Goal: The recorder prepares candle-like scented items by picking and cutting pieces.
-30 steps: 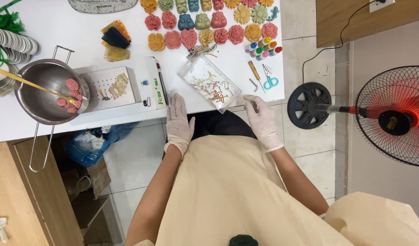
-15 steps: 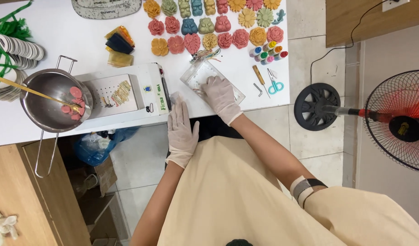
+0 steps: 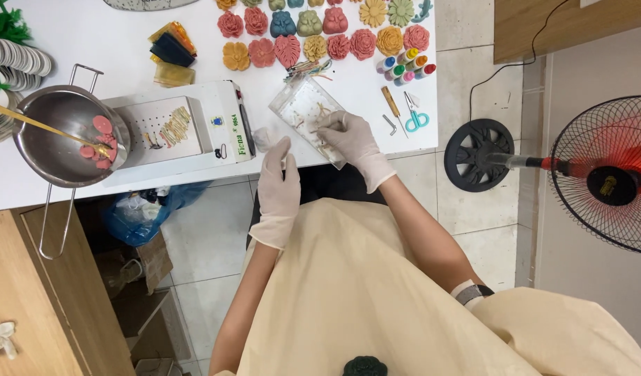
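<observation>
gloved right hand [image 3: 352, 139] fingers pinching inside a clear plastic bag [image 3: 308, 115] of small sticks at the white table [image 3: 90, 42] edge, gloved left hand [image 3: 279, 188] flat, holding nothing – steel pot [image 3: 66, 136] holds pink discs

Beside the matt white table [image 3: 90, 35]'s clear glossy plastic bag [image 3: 308, 118]: smooth rubbery white gloves on both hands; leftward, a shiny steel pot [image 3: 59, 136].

We see bright, even light from above, w/ the white table [image 3: 90, 35] nearly blown out. Shadows are soft & short, darkest under the table edge. The steel pot [image 3: 63, 132] shows mild glare. Focus is sharp overall, slight softness & wide-angle bend toward the edges, e.g. at the fan [image 3: 606, 174].
</observation>
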